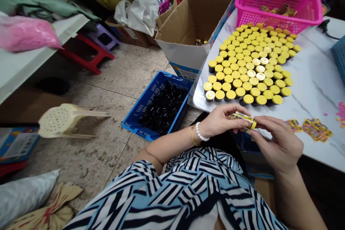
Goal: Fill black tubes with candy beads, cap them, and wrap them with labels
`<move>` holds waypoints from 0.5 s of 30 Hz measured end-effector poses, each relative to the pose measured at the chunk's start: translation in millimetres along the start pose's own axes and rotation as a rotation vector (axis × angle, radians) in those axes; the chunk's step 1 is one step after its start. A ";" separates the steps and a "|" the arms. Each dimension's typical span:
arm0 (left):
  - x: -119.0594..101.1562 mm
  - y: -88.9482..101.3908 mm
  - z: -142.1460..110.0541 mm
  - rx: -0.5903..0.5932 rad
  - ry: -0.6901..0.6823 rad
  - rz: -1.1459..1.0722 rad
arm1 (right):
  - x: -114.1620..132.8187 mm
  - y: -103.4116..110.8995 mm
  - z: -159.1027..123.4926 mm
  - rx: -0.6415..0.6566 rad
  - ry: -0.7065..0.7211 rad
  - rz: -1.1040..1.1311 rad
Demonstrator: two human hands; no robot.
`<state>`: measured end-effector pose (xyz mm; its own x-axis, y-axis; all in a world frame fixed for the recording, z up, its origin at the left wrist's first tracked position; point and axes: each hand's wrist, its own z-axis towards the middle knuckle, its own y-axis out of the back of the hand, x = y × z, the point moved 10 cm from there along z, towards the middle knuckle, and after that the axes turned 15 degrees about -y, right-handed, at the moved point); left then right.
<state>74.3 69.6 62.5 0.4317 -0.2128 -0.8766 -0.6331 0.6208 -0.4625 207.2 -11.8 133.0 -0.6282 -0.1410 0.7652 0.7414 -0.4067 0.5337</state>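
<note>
My left hand (222, 119) and my right hand (279, 143) meet in front of me, both closed on one small yellow-capped tube (246, 118) with a colourful label wrapped round it. The tube lies sideways, its yellow cap toward my right fingers. Just beyond, on the marble table (315, 86), stands a dense cluster of upright yellow-capped tubes (250, 64). Loose colourful label stickers (315, 129) lie on the table to the right of my hands.
A pink basket (277, 3) holding a few labelled tubes sits behind the cluster. An open cardboard box (188, 25) and a blue crate of black tubes (159, 106) stand on the floor at left. A cream stool (64, 118) lies tipped over.
</note>
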 end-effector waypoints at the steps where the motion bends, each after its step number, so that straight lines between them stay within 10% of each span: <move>1: -3.4 -0.3 0.3 0.008 -0.041 0.020 | -5.8 0.0 -0.4 -0.004 -0.070 0.054; 7: -37.7 -5.6 0.4 0.127 -0.290 0.374 | -69.5 -33.6 -15.7 0.168 -0.709 0.455; 15: -5.8 11.2 -5.4 -0.016 -0.048 0.053 | -66.7 -46.7 -8.2 0.416 -0.704 0.639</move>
<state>61.2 73.7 61.7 0.4270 -0.1430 -0.8929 -0.6662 0.6180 -0.4175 212.5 9.2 54.0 0.0915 0.3934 0.9148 0.9947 -0.0788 -0.0656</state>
